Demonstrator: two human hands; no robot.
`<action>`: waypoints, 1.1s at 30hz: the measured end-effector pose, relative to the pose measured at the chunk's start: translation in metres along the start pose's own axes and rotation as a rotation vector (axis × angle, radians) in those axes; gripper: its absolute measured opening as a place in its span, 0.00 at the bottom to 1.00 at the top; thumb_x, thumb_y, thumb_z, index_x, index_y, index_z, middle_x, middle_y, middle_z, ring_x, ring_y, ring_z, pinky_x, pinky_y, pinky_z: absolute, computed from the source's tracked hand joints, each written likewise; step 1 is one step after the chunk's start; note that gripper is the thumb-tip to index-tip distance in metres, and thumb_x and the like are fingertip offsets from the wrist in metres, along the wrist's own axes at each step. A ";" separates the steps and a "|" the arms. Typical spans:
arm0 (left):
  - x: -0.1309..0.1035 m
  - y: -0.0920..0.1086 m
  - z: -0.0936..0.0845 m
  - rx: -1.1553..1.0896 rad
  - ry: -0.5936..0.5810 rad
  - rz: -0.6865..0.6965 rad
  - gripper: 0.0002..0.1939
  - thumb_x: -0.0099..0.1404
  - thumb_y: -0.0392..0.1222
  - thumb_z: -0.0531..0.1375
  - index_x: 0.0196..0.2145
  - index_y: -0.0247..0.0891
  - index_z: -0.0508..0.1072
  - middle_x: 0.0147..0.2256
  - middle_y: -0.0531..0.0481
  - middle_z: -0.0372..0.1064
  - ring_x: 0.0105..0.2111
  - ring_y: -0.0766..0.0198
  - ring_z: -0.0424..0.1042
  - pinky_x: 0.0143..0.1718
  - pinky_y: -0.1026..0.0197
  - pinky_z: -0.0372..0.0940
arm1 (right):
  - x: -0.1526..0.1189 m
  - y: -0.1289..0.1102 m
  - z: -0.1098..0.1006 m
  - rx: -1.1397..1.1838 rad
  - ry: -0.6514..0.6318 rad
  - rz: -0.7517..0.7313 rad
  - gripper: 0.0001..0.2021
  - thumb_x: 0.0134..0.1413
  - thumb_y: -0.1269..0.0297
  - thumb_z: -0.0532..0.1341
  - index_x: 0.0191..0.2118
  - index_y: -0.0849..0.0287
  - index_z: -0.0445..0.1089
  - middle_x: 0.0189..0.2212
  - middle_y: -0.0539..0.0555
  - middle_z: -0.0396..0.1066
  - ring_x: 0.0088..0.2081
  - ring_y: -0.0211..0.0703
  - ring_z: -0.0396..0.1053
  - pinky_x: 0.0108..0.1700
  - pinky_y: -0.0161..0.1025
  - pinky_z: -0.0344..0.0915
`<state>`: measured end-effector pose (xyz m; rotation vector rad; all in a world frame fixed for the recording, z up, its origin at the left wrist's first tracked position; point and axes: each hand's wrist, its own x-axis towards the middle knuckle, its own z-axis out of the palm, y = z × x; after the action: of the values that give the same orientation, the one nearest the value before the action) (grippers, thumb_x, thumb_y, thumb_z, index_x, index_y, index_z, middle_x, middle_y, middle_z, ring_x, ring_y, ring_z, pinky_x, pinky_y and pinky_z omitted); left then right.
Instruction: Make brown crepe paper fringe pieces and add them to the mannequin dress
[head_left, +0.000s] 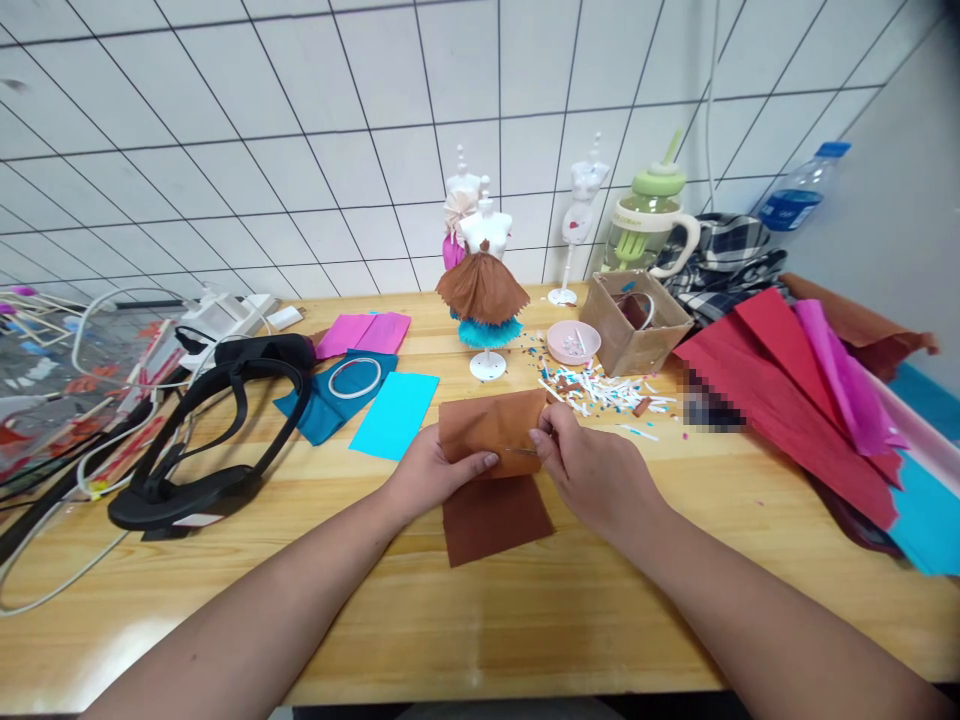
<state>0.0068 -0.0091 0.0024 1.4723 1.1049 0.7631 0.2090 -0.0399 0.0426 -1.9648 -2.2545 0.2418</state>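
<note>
A sheet of brown crepe paper [491, 420] is held up just above the table. My left hand [431, 475] grips its left side, with the thumb lying across the front and the fingers behind. At the right edge, my right hand [589, 460] is closed in a pinch; a thin needle [519, 450] runs from its fingertips across the lower part of the paper. Beneath lies a darker brown paper piece [496, 525], flat on the wood. Behind my hands stands a white mini dress form [486, 232] wearing a brown and blue paper skirt [484, 288].
Left are a black headset [247, 475], cables, a cyan paper [394, 415] and a white ring [355, 378] on teal paper. Paper scraps [600, 390], a pink dish [574, 343], a cardboard box [637, 325], a green-lidded cup [649, 225] and red paper [787, 390] occupy the right.
</note>
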 end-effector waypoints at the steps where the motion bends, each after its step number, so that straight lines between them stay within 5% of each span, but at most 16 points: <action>1: 0.000 0.000 0.000 0.003 0.001 0.005 0.29 0.53 0.51 0.67 0.50 0.37 0.71 0.48 0.45 0.74 0.49 0.47 0.72 0.47 0.51 0.69 | 0.000 0.001 0.000 -0.005 0.002 -0.002 0.12 0.66 0.56 0.44 0.40 0.56 0.60 0.25 0.52 0.74 0.27 0.46 0.74 0.23 0.36 0.45; 33: 0.000 -0.005 0.004 0.121 0.023 0.067 0.23 0.54 0.49 0.66 0.45 0.35 0.73 0.45 0.44 0.76 0.44 0.49 0.75 0.45 0.51 0.70 | -0.002 -0.004 0.007 -0.091 0.024 -0.049 0.14 0.67 0.58 0.42 0.39 0.55 0.61 0.23 0.51 0.74 0.24 0.43 0.73 0.23 0.36 0.42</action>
<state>0.0086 -0.0111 -0.0034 1.6123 1.1406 0.7729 0.2038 -0.0425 0.0368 -1.9420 -2.3341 0.1114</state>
